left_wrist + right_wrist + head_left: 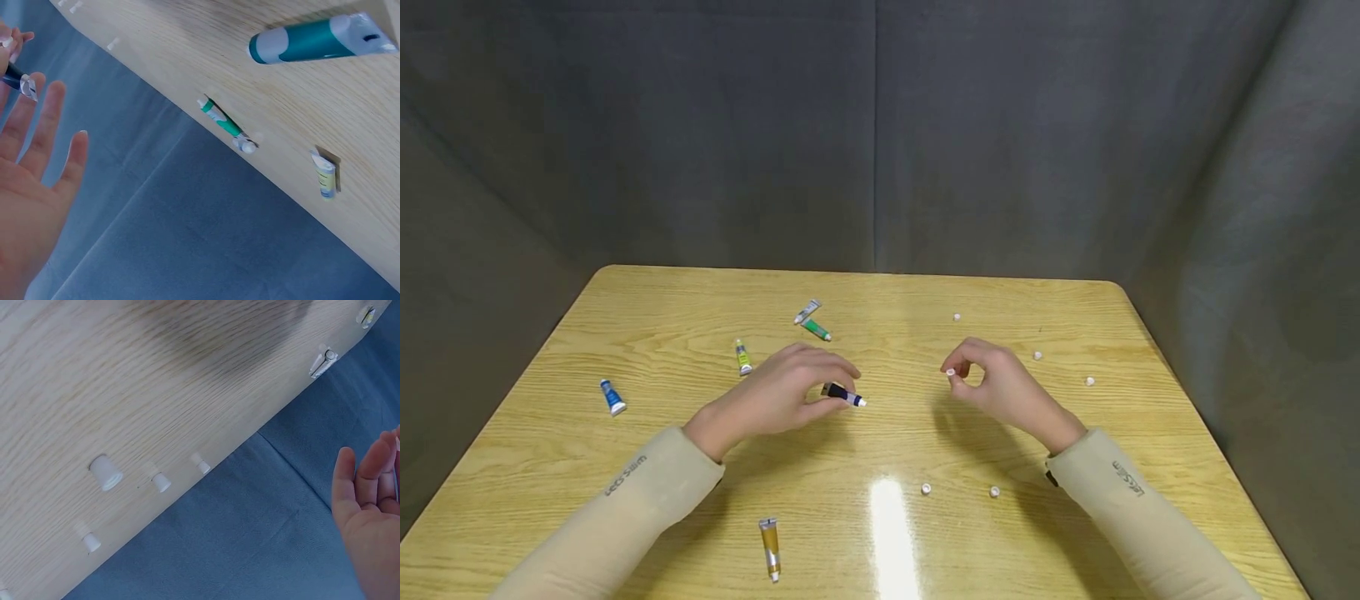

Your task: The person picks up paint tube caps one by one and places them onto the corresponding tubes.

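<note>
My left hand [790, 387] pinches a small dark paint tube [844, 394] between thumb and fingers. The tube's narrow white tip points right, towards the other hand. In the left wrist view the same dark tube [15, 80] shows at the left edge, with the outer fingers of the left hand [31, 169] spread. Held up over the table, my right hand [1000, 383] pinches a small white cap [951, 372] between thumb and forefinger. A gap separates the cap from the tube. The right wrist view shows only part of the right hand [375, 506].
Left of the hands lie a blue tube [613, 397] and a yellow tube [742, 357]. A whitish tube [807, 312] touches a green tube [816, 330] farther back. An ochre tube [771, 546] lies in front. Several white caps [995, 492] are scattered on the right of the wooden table [985, 567].
</note>
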A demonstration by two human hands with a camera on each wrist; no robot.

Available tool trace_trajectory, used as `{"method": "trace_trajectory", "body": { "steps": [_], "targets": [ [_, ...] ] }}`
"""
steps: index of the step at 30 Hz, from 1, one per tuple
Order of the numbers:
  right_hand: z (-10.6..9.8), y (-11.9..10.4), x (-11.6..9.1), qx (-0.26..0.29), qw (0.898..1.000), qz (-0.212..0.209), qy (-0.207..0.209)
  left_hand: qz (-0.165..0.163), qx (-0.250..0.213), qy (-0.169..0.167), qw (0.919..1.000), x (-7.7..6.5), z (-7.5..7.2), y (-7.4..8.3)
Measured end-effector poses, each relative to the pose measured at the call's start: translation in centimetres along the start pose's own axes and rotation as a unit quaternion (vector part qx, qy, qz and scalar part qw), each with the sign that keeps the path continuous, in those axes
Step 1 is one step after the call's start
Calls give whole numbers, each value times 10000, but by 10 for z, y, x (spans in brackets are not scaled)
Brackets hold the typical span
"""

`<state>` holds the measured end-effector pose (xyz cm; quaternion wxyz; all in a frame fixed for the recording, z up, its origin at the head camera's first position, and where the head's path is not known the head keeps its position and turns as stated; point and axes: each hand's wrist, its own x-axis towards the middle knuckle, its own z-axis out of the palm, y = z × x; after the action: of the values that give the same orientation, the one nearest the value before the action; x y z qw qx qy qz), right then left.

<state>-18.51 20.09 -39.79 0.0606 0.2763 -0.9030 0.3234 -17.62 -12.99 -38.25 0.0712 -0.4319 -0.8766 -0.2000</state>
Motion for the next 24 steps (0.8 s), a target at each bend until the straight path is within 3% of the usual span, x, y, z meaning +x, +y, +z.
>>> {"method": "trace_trajectory", "body": {
  "steps": [13, 24],
  "targets": [
    [1, -1, -2, 160, 9997, -191, 61, 86, 189, 651, 9977, 11, 4, 1],
    [7, -10, -3, -173, 9951, -844, 493, -86, 189, 838, 9963, 26, 9, 6]
  ]
}}
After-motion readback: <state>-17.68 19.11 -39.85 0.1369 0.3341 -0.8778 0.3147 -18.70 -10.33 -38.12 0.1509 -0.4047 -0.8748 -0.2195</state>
